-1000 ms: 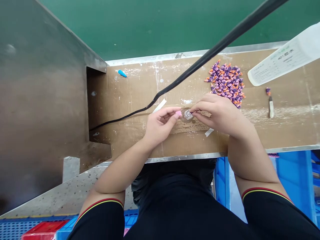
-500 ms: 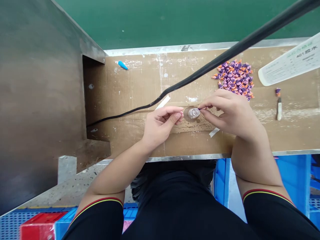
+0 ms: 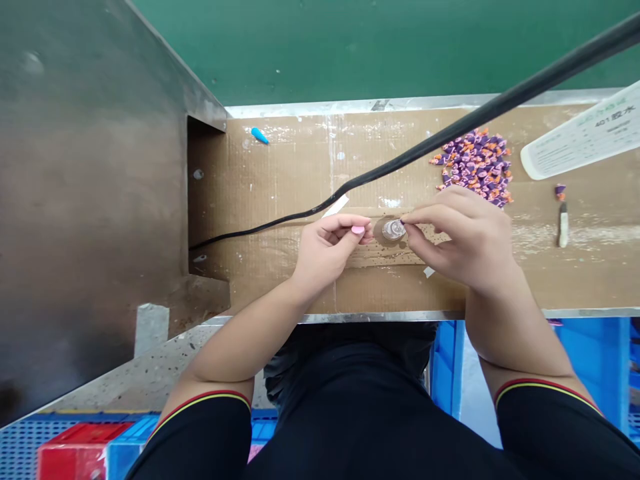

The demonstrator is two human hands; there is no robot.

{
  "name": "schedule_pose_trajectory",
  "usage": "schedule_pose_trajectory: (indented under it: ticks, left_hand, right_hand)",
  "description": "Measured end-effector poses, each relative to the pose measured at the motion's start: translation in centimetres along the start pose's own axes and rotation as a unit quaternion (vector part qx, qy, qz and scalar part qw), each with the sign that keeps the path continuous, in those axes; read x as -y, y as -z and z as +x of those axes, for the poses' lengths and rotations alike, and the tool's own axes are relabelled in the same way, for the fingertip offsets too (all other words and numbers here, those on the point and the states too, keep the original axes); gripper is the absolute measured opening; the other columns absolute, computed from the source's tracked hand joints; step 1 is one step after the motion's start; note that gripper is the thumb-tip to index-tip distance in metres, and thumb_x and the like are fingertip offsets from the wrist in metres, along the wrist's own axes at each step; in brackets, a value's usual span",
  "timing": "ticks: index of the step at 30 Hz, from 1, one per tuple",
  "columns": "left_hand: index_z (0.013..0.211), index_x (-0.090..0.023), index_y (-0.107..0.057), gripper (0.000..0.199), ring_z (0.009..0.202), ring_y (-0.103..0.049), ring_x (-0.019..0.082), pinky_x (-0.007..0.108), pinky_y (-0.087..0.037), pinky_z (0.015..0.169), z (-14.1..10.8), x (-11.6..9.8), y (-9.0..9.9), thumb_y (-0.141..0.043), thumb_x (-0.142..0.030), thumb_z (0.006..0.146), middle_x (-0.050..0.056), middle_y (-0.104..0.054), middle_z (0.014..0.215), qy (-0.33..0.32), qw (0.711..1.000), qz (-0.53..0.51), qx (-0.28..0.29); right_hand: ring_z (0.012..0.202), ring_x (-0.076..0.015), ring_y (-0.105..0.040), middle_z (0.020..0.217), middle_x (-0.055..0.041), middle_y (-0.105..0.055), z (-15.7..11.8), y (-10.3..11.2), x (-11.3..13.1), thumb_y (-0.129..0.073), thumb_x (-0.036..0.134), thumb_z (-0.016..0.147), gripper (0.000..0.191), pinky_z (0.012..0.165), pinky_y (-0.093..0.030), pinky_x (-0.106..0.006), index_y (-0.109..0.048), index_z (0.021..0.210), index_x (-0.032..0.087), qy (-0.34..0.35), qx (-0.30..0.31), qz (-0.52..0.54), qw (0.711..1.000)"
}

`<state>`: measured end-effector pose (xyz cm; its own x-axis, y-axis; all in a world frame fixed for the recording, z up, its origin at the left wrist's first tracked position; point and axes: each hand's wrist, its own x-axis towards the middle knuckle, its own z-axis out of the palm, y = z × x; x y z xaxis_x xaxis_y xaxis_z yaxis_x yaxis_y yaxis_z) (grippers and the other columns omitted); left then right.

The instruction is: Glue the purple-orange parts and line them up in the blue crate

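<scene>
Two bare hands are working over a cardboard-covered worktop [image 3: 280, 180], with a small clear round cup [image 3: 394, 229] sitting between them on a dark stain. The right hand [image 3: 465, 243] is nearer, its fingers [image 3: 425, 215] pressed close together and their tips touching the cup's right edge; whether they are pinching anything there is too small to tell. The left hand [image 3: 325, 252] is curling just beside the cup's other side, its fingers bent inward toward a small pink piece [image 3: 358, 230] at the thumb tip, though a firm grip cannot be confirmed. The cup shows a round outline and no clear long axis.

Beyond the right hand, a heap of purple-and-orange pieces [image 3: 475, 168] is lying on the cardboard. A white glue bottle [image 3: 583, 130] marked 401 is lying to its right, above a lone purple-and-orange piece [image 3: 560, 192] and a white-handled tool [image 3: 563, 227]. A black cable [image 3: 415, 160] is crossing above the hands, and a blue cone [image 3: 259, 135] is resting at the far end.
</scene>
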<state>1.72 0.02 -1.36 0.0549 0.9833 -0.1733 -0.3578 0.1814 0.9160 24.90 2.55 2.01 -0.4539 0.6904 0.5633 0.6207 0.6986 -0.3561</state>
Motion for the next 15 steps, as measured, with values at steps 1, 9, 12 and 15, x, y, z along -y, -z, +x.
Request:
schedule_pose_trajectory:
  ticks: [1, 9, 12, 15]
  left_hand:
    - [0.095, -0.023, -0.089, 0.020, 0.080, -0.081, 0.013, 0.020, -0.068, 0.077, 0.1, -0.1, 0.0, -0.099, -0.036, 0.084, 0.005, -0.084, 0.091, 0.019, 1.000, -0.018, -0.001]
    - [0.101, -0.017, -0.088, 0.038, 0.078, -0.081, 0.013, 0.019, -0.067, 0.075, 0.9, -0.1, 0.3, -0.104, -0.041, 0.076, 0.007, -0.084, 0.090, 0.132, 0.986, -0.097, 0.016]
    - [0.099, -0.020, -0.089, 0.040, 0.080, -0.081, 0.013, 0.020, -0.068, 0.077, 0.8, -0.1, 0.1, -0.104, -0.049, 0.076, 0.007, -0.085, 0.093, 0.133, 0.987, -0.087, 0.028]
    - [0.095, -0.021, -0.089, 0.038, 0.084, -0.082, 0.014, 0.023, -0.070, 0.081, 0.5, -0.2, -0.2, -0.104, -0.051, 0.075, 0.008, -0.085, 0.098, 0.111, 0.991, -0.066, 0.026]
  right_hand:
    - [0.073, -0.0212, -0.071, 0.087, -0.0009, -0.080, 0.1, -0.1, 0.2, -0.075, 0.017, 0.097, 0.013, 0.069, -0.057, -0.038, -0.076, 0.100, 0.029, -0.007, -0.018, 0.012, 1.000]
    - [0.067, -0.0183, -0.072, 0.087, -0.0001, -0.083, 0.4, -1.5, 1.5, -0.075, 0.020, 0.097, 0.010, 0.069, -0.061, -0.037, -0.077, 0.097, 0.029, -0.078, -0.054, 0.094, 0.991]
    - [0.068, -0.0187, -0.074, 0.089, -0.0014, -0.084, 0.2, -2.0, 2.1, -0.073, 0.022, 0.100, 0.009, 0.065, -0.064, -0.036, -0.079, 0.099, 0.029, -0.122, -0.052, 0.119, 0.984]
    - [0.075, -0.0187, -0.078, 0.095, -0.0025, -0.085, 0.0, -2.7, 2.7, -0.074, 0.021, 0.102, 0.009, 0.064, -0.067, -0.033, -0.079, 0.103, 0.028, -0.139, -0.067, 0.179, 0.972]
